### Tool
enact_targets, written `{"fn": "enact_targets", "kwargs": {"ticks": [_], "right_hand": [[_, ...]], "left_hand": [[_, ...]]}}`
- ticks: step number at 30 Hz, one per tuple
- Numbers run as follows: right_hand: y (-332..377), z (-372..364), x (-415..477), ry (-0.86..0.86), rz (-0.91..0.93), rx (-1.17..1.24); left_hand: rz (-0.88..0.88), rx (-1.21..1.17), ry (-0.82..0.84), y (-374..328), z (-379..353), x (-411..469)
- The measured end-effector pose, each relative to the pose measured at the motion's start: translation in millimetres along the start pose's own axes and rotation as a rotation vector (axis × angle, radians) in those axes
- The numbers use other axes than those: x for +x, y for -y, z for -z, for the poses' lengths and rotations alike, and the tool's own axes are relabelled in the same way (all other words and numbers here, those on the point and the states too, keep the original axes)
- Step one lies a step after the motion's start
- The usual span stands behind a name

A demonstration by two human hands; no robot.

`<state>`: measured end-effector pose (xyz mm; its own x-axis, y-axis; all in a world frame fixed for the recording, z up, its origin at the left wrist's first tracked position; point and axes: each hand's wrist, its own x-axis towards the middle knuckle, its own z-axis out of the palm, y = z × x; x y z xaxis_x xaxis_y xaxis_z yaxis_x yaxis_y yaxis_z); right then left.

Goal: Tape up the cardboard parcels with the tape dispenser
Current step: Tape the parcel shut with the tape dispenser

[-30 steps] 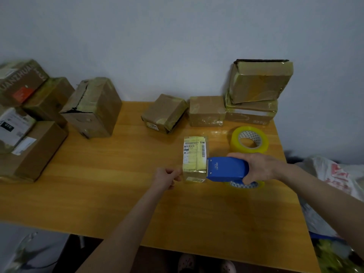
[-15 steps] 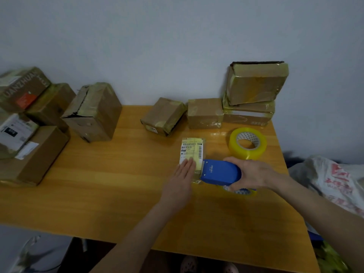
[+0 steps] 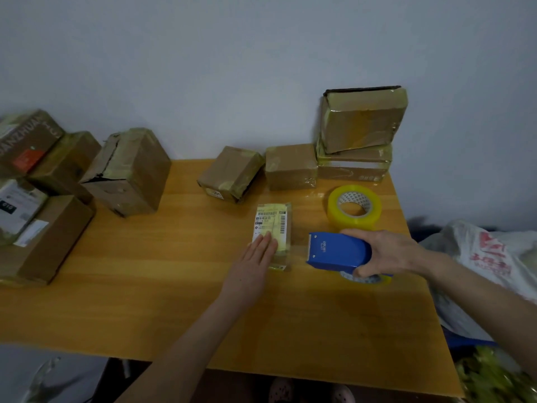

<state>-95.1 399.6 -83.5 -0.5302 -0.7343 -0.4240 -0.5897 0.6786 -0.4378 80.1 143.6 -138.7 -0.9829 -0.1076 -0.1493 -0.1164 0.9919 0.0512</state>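
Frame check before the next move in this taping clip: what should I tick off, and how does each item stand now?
1. Parcel steadied: left hand lies flat on the labelled parcel, ok.
2. Tool held: right hand grips the blue tape dispenser, ok.
3. Dispenser off the parcel, gap visible: ok.
4. Tape severed between them: cannot tell.
5. Spare tape roll apart from both: ok.

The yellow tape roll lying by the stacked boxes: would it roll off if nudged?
Probably not: the tape roll lies flat on the table, so it would likely slide. Its thick winding suggests some weight. Set on edge, it could roll.
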Motion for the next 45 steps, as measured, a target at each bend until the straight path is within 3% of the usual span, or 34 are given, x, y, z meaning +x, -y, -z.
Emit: {"fn": "enact_targets", "kwargs": {"ticks": [25, 30, 32, 37, 41, 43, 45], "right_hand": [[86.1, 28.7, 52.3, 0.261, -0.205, -0.347], [91.7, 14.6, 49.0, 0.123, -0.332, -0.393], [80.5, 12.7, 45.6, 0.090, -0.340, -0.284], [41.7, -5.5, 31.8, -0.050, -0.397, 0.584], [30.2, -53.2, 24.5, -0.069, -0.592, 1.079], [29.7, -62.6, 21.4, -0.065, -0.619, 1.171], [29.2, -61.2, 19.7, -0.095, -0.586, 1.042]], "left_hand": [[-0.042, -0.079, -0.036, -1.5, -0.9, 1.4], [-0.028, -0.056, -0.002, -1.2, 3.2, -1.5], [-0.022, -0.062, 0.007, -0.8, 5.5, -0.4], [-0.020, -0.169, 0.014, -1.5, 6.5, -0.8], [-0.037, -0.381, -0.042, -2.4, 10.5, -2.8], [0.020, -0.566, -0.108, -1.2, 14.8, -4.4], [0.151, -0.681, -0.229, 3.3, 15.1, -7.2]]}}
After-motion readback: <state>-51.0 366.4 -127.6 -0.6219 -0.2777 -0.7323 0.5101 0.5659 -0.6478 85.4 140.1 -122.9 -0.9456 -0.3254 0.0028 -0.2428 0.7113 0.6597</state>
